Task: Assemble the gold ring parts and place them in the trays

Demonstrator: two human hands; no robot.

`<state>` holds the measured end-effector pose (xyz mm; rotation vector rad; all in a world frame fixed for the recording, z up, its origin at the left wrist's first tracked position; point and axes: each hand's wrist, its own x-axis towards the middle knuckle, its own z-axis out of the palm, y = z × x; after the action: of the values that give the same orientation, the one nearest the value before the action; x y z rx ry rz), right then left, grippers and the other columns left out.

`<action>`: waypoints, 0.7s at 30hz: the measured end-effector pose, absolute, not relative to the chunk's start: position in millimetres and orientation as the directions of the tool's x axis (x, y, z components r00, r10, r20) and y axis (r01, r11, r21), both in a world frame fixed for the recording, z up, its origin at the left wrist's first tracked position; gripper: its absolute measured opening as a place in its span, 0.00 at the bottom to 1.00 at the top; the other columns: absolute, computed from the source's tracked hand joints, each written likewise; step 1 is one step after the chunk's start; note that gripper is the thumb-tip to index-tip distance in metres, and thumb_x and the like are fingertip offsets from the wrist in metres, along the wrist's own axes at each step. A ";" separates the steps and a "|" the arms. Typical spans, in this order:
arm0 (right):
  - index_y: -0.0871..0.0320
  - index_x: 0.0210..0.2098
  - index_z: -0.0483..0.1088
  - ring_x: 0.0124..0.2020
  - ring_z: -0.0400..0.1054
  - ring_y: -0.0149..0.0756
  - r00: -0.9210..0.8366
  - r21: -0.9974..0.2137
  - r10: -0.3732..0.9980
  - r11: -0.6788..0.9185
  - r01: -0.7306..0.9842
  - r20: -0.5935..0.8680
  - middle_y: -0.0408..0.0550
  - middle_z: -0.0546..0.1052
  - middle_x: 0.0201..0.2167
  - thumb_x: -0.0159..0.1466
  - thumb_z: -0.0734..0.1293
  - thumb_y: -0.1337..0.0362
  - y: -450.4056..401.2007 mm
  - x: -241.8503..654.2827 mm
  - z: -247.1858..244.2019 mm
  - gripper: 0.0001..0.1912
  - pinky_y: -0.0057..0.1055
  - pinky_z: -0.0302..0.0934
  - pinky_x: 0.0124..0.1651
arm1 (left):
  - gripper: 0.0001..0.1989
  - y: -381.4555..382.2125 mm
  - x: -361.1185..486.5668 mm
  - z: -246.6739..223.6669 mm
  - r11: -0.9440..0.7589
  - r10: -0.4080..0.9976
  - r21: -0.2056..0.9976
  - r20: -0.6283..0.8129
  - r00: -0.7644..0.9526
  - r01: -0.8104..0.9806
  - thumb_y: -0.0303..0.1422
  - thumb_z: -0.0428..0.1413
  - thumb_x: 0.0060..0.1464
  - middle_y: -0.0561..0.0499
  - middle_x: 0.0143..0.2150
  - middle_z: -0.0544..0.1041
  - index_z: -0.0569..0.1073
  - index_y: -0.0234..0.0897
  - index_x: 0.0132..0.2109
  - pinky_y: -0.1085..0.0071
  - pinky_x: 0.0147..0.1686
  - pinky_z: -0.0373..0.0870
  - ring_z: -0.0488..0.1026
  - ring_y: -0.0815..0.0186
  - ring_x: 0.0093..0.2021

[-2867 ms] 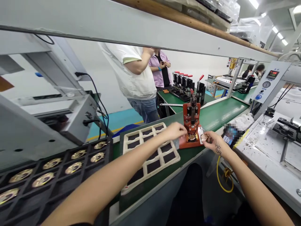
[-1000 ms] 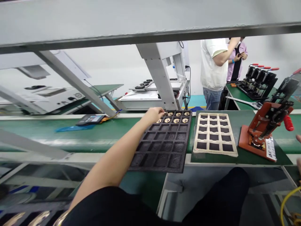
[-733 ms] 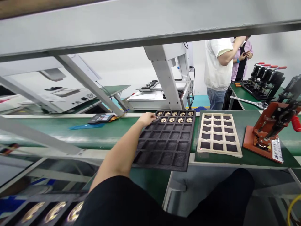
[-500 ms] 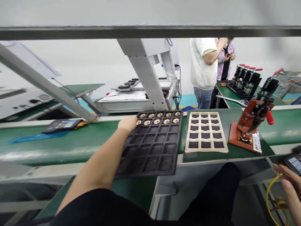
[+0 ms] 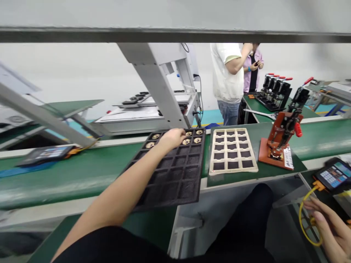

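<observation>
My left hand [image 5: 172, 138] reaches over the far rows of a black compartment tray [image 5: 175, 182], its fingers curled down and pressed close together. Whatever is between the fingertips is hidden. Gold-coloured round parts sit in the tray's far two rows, with one part [image 5: 197, 140] just right of the hand and another [image 5: 150, 145] to its left. At the lower right, my right hand [image 5: 327, 226] hangs palm inward, thumb and fingers apart. A looped yellow cable [image 5: 301, 219] passes beside its fingers; I see no grip on it.
A cream tray [image 5: 233, 149] with dark-bottomed pockets lies right of the black tray. Beyond it stands an orange toggle-clamp fixture [image 5: 279, 135]. Handheld devices lie at left [image 5: 45, 154] and right [image 5: 336, 173]. A metal beam [image 5: 175, 36] crosses overhead. Two people stand behind.
My left hand has moved right along the tray's far rows, uncovering gold parts at the left end. The view has shifted rightward, bringing more of my right hand and the right-hand device into sight.
</observation>
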<state>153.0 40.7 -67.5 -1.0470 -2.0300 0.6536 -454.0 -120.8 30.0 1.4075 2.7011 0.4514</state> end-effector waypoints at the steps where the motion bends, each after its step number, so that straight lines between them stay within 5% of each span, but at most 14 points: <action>1: 0.49 0.56 0.81 0.47 0.85 0.54 -0.396 -0.715 0.846 0.520 0.467 0.357 0.49 0.88 0.48 0.70 0.68 0.45 37.6 148.6 -62.8 0.22 0.40 0.83 0.49 | 0.11 -101.3 -431.5 24.2 0.462 0.860 0.297 0.082 -0.504 0.836 0.39 0.59 0.68 0.42 0.47 0.84 0.81 0.37 0.44 0.58 0.55 0.73 0.80 0.51 0.51; 6: 0.51 0.55 0.81 0.51 0.84 0.52 -0.385 -0.750 0.869 0.472 0.463 0.309 0.50 0.87 0.49 0.70 0.68 0.44 25.4 144.8 -56.0 0.22 0.40 0.81 0.54 | 0.09 -46.7 -302.1 -14.3 -0.012 1.000 0.376 0.024 0.003 0.926 0.42 0.64 0.62 0.47 0.43 0.83 0.80 0.42 0.40 0.65 0.47 0.73 0.80 0.55 0.46; 9: 0.50 0.54 0.82 0.49 0.85 0.52 -0.363 -0.764 0.895 0.421 0.490 0.260 0.50 0.88 0.47 0.70 0.69 0.44 14.4 162.8 -60.0 0.22 0.40 0.80 0.55 | 0.07 -44.5 -265.1 -21.6 -0.125 0.992 0.376 0.031 0.122 0.918 0.36 0.64 0.60 0.45 0.40 0.81 0.75 0.40 0.36 0.63 0.44 0.72 0.79 0.53 0.43; 14: 0.49 0.51 0.84 0.47 0.85 0.54 -0.313 -0.767 0.925 0.360 0.531 0.217 0.51 0.88 0.45 0.69 0.69 0.41 7.4 193.4 -71.3 0.24 0.43 0.81 0.54 | 0.11 -40.2 -285.0 22.0 -0.100 0.992 0.399 0.116 0.058 0.911 0.40 0.54 0.68 0.46 0.37 0.77 0.72 0.41 0.37 0.62 0.40 0.70 0.76 0.55 0.38; 18: 0.51 0.52 0.84 0.46 0.85 0.54 -0.334 -0.824 0.930 0.305 0.477 0.152 0.53 0.88 0.44 0.69 0.69 0.41 11.6 188.0 -68.6 0.25 0.42 0.81 0.53 | 0.13 -42.6 -293.3 81.0 0.009 0.921 0.386 0.357 -0.158 0.923 0.44 0.52 0.66 0.47 0.36 0.76 0.70 0.41 0.37 0.60 0.40 0.70 0.74 0.55 0.37; 21: 0.52 0.47 0.86 0.44 0.84 0.53 -0.325 -0.897 0.937 0.252 0.362 0.132 0.56 0.87 0.43 0.72 0.66 0.41 3.5 170.1 -47.0 0.25 0.44 0.80 0.51 | 0.13 -58.8 -258.6 98.9 -0.070 0.845 0.323 0.522 -0.116 0.944 0.44 0.52 0.67 0.48 0.33 0.76 0.68 0.44 0.35 0.58 0.40 0.72 0.75 0.55 0.37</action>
<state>170.1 3.5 -47.0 -1.1865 -1.8252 1.0425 -258.6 -58.8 98.9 2.1845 2.2417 1.0411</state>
